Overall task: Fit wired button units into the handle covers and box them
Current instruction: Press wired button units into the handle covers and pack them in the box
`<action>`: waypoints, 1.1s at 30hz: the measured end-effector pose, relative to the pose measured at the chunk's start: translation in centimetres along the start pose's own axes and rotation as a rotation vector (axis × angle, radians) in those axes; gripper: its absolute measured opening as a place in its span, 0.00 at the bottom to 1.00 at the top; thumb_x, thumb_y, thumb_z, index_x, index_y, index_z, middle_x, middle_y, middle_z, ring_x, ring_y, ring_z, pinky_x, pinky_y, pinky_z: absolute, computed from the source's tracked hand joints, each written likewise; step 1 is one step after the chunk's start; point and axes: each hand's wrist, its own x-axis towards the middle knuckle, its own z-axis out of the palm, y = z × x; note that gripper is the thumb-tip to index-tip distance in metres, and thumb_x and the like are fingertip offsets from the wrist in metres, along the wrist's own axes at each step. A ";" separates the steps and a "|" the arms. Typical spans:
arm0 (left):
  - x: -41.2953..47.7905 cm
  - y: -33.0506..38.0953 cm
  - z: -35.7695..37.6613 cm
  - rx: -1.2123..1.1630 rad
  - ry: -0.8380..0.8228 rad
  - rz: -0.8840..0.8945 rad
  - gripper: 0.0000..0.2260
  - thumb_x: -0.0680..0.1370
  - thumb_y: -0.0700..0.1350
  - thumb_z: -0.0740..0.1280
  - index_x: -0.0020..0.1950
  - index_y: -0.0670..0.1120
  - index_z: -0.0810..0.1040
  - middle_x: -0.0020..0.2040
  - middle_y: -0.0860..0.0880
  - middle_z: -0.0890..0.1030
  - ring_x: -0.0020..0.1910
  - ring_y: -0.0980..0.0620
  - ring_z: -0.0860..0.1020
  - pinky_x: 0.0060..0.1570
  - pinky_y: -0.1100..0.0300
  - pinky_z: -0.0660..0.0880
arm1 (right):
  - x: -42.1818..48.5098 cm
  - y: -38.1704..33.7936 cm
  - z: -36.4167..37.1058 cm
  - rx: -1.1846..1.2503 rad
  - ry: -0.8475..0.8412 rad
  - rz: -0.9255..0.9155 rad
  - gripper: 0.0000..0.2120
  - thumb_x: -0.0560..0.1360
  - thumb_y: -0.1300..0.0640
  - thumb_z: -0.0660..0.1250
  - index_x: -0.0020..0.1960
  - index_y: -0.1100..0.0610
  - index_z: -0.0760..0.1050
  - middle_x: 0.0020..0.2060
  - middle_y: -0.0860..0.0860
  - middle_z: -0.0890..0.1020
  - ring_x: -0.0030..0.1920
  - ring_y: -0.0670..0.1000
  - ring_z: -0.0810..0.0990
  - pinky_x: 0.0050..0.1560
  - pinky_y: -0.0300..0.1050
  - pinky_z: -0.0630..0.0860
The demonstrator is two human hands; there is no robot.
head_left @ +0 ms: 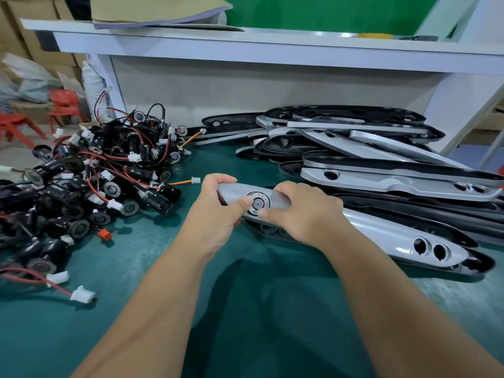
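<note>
While both hands hold 1 silver handle cover low over the green mat, the head view shows a round button unit seated in the cover's hole, its dial marked OFF. The left hand curls round the cover's left end, thumb against the dial's rim. The right hand grips just right of the dial, thumb at its lower edge. Stacked cartons stand far left; their contents cannot be told. A pile of wired units spreads to the left, and a pile of covers lies to the right against the white shelf frame. Bare mat runs between the 2 piles and toward the person.
</note>
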 end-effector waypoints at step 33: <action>-0.3 0.3 0.4 0.000 -0.012 0.015 0.13 0.66 0.54 0.69 0.47 0.59 0.68 0.41 0.48 0.81 0.47 0.40 0.79 0.54 0.38 0.75 | -0.1 -1.3 0.3 -0.100 0.084 0.034 0.29 0.62 0.24 0.61 0.45 0.48 0.64 0.38 0.42 0.69 0.46 0.50 0.68 0.45 0.50 0.59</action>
